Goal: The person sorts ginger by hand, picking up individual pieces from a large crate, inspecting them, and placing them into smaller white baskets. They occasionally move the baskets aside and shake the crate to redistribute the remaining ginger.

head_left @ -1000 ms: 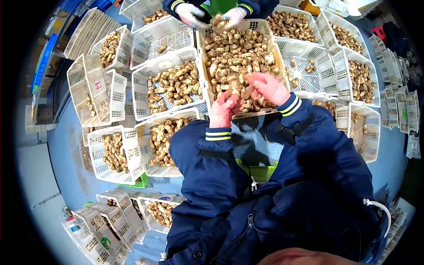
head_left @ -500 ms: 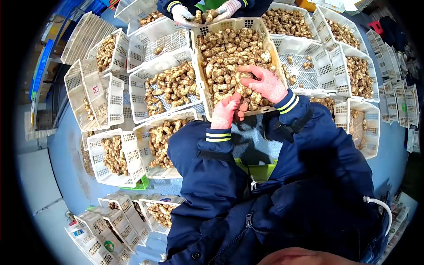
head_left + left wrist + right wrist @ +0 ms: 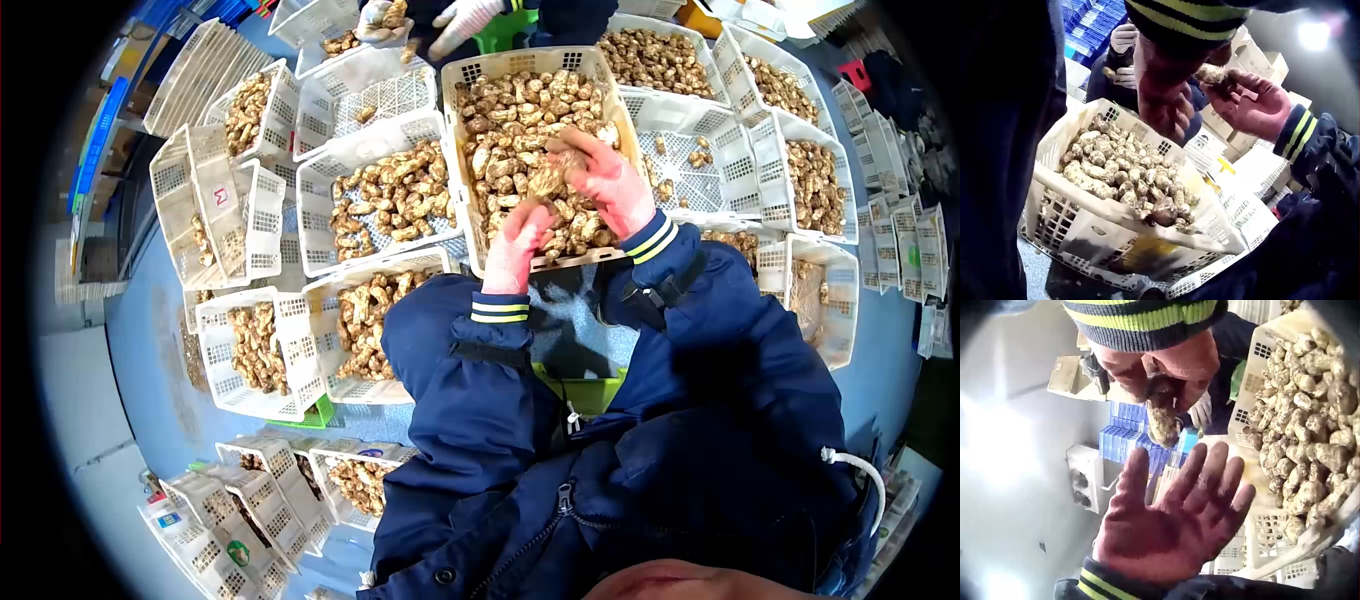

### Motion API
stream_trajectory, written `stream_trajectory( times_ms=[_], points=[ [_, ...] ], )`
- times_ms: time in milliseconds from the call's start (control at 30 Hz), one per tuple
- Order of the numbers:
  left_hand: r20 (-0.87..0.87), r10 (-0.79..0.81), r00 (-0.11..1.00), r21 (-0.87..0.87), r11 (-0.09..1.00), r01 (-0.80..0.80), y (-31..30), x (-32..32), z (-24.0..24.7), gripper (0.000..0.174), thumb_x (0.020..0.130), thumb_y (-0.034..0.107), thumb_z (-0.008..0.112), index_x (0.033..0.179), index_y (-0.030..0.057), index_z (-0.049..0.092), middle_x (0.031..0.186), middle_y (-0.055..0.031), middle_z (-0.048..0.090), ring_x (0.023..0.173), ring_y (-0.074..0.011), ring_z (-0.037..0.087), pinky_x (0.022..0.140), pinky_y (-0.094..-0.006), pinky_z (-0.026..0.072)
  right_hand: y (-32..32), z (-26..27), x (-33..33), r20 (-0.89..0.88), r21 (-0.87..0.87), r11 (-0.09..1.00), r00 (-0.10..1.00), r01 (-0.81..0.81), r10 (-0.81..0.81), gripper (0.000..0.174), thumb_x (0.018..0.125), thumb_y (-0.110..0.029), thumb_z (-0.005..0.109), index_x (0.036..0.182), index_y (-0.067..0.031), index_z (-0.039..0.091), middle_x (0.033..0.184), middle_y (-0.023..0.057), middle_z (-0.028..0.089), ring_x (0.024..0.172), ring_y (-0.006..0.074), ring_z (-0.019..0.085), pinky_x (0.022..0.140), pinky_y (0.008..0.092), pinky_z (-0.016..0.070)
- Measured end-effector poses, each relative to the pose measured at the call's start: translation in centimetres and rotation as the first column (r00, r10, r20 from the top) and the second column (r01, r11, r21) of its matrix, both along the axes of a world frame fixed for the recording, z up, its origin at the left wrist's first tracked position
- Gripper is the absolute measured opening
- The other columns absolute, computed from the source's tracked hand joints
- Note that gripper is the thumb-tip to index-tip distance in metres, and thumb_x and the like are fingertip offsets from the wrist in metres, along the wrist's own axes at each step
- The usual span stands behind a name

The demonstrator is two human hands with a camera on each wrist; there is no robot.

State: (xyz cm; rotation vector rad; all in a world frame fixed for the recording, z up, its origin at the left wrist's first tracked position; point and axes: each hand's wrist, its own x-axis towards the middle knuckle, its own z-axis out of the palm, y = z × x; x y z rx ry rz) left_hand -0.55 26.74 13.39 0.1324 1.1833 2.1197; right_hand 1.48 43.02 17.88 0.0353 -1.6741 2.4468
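Observation:
My right hand [image 3: 612, 188], in a pink glove, pinches a mushroom [image 3: 550, 178] above the front part of a full crate [image 3: 618, 110]. In the right wrist view this mushroom [image 3: 1163, 425] is brown and pale, and points down from between thumb and fingers. My left hand [image 3: 518, 245], also pink-gloved, is over the near left corner of that crate. Its palm faces up with fingers spread in the right wrist view, just below the mushroom and holding nothing. Many dirt-speckled mushrooms [image 3: 1122, 162] fill the crate under both hands.
Across the crate, a person in white gloves [image 3: 468, 22] holds a mushroom [image 3: 395, 14] at the left. White mesh crates stand close on both sides: a left one [image 3: 305, 190] holds larger mushrooms, a right one [image 3: 690, 185] only a few. More crates [image 3: 215, 490] stand behind on the blue floor.
My hands were close together around a mushroom; now the left is apart and the right holds a mushroom over the crate. The other person's hands have moved left, away from the crate's far edge.

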Motion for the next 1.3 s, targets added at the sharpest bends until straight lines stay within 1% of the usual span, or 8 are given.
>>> stream_trajectory(
  times_ms=[367,433,733,900,1067,1167,1200,1300],
  points=[
    [0.310,0.294,0.904,0.309,0.868,-0.388,-0.4,0.3,0.2,0.023,0.085,0.023,0.056,0.102,0.0093,0.050,0.087,-0.0009,0.054,0.076,-0.0140,0.053,0.069,-0.0300,0.0475,-1.5,1.4,0.8,0.127,0.348,0.881,0.947,-0.321,0.295,0.055,0.072,-0.012,0.055,0.125,-0.0048,0.042,0.126,0.0074,0.043,0.117,0.0160,0.038,0.093,0.0270,0.0360],
    [0.277,0.273,0.922,0.371,0.854,-0.364,-0.5,0.2,-0.1,0.025,0.087,0.021,0.053,0.107,0.0071,0.050,0.092,-0.0014,0.055,0.073,-0.0129,0.052,0.063,-0.0257,0.0453,-1.5,2.0,0.6,0.038,0.692,0.682,0.955,-0.236,0.293,0.055,0.072,-0.010,0.057,0.124,-0.0048,0.043,0.125,0.0075,0.045,0.118,0.0154,0.038,0.094,0.0278,0.0354],
    [0.182,0.325,0.928,0.218,0.907,-0.361,-1.2,0.0,1.0,0.026,0.085,0.025,0.055,0.105,0.0081,0.050,0.099,-0.0049,0.059,0.064,-0.0092,0.051,0.056,-0.0221,0.0420,0.9,-0.1,0.4,0.142,0.306,0.952,0.987,0.029,-0.076,0.035,0.084,-0.015,0.051,0.115,-0.0002,0.050,0.100,0.0054,0.060,0.090,0.0095,0.052,0.079,0.0223,0.0410],
    [0.184,0.303,0.935,0.263,0.901,-0.344,-0.6,0.0,0.7,0.025,0.086,0.023,0.055,0.106,0.0086,0.050,0.100,-0.0037,0.059,0.061,-0.0084,0.049,0.053,-0.0214,0.0392,1.8,0.5,0.4,0.217,0.476,0.879,0.967,0.015,-0.134,0.034,0.087,-0.022,0.050,0.115,-0.0025,0.051,0.096,0.0022,0.060,0.084,0.0068,0.050,0.074,0.0193,0.0395],
    [0.178,0.273,0.945,0.233,0.922,-0.310,-1.1,0.0,0.5,0.029,0.088,0.026,0.050,0.113,0.0118,0.047,0.109,-0.0028,0.054,0.094,-0.0154,0.055,0.079,-0.0283,0.0466,4.2,-0.7,-0.6,0.147,0.404,0.915,0.986,0.015,-0.081,0.031,0.084,-0.019,0.049,0.111,-0.0046,0.054,0.090,0.0000,0.062,0.071,0.0066,0.049,0.063,0.0189,0.0405],
    [0.218,0.184,0.959,0.226,0.946,-0.233,-1.3,0.0,-0.8,0.029,0.089,0.026,0.048,0.114,0.0123,0.047,0.110,-0.0037,0.054,0.096,-0.0185,0.055,0.081,-0.0317,0.0462,8.4,-2.0,-1.6,0.227,0.551,0.833,0.953,0.045,-0.201,0.032,0.085,-0.021,0.051,0.111,-0.0037,0.054,0.094,0.0033,0.061,0.084,0.0089,0.055,0.075,0.0211,0.0426],
    [0.299,0.167,0.939,0.208,0.950,-0.235,-1.6,-0.3,-1.1,0.030,0.089,0.025,0.048,0.113,0.0087,0.047,0.110,-0.0057,0.054,0.098,-0.0200,0.054,0.085,-0.0357,0.0448,8.4,0.1,-1.5,0.375,0.792,0.603,0.854,-0.093,-0.361,0.032,0.083,-0.021,0.051,0.111,-0.0056,0.054,0.092,0.0042,0.061,0.082,0.0082,0.056,0.075,0.0207,0.0427],
    [0.635,0.256,0.729,0.497,0.586,-0.640,-3.8,-3.2,-0.9,0.051,0.084,0.027,0.055,0.120,-0.0035,0.036,0.121,-0.0198,0.043,0.112,-0.0306,0.044,0.096,-0.0440,0.0371,11.4,-4.5,-2.5,0.386,0.921,0.226,0.823,-0.318,-0.417,0.030,0.083,-0.030,0.046,0.108,-0.0173,0.056,0.090,0.0082,0.061,0.084,0.0170,0.058,0.078,0.0294,0.0444]
  ],
)
